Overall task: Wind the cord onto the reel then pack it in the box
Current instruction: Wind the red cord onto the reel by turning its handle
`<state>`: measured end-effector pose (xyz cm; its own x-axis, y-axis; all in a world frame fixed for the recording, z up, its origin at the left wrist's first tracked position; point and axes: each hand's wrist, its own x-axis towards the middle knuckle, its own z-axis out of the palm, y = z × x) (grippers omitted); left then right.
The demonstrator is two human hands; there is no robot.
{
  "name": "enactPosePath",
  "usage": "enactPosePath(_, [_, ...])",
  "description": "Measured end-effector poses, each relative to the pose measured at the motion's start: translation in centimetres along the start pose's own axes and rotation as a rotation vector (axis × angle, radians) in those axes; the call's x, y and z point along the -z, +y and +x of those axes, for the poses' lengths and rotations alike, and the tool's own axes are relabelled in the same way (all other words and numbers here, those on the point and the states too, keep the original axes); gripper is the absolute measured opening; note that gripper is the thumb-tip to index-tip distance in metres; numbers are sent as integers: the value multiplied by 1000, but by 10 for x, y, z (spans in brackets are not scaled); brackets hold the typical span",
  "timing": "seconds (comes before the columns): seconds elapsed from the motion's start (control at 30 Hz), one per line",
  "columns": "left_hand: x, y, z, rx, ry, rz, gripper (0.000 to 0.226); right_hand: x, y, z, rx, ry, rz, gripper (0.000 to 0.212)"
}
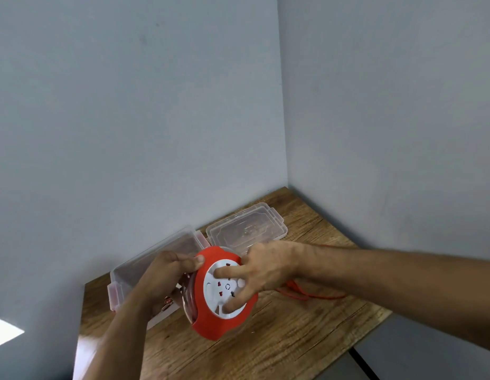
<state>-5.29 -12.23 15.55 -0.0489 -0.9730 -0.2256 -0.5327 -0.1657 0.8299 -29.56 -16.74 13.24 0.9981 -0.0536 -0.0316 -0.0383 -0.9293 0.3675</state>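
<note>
Gripping the red reel (224,323) by its upper rim, the left hand (167,272) curls its fingers and thumb around the casing and holds it above a wooden table (279,346). The right hand (261,270) lies spread on the reel's white face, fingertips pressing the disc. Loose orange cord (301,293) trails on the table under the right forearm. A clear box (123,272) sits just behind the reel, its lid (246,229) lying beside it.
</note>
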Motion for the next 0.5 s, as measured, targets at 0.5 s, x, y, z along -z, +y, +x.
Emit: enactPosePath(0.5, [15,-6,-3,-93,-27,-61,23,-11,-21,31,-307,72,56,66])
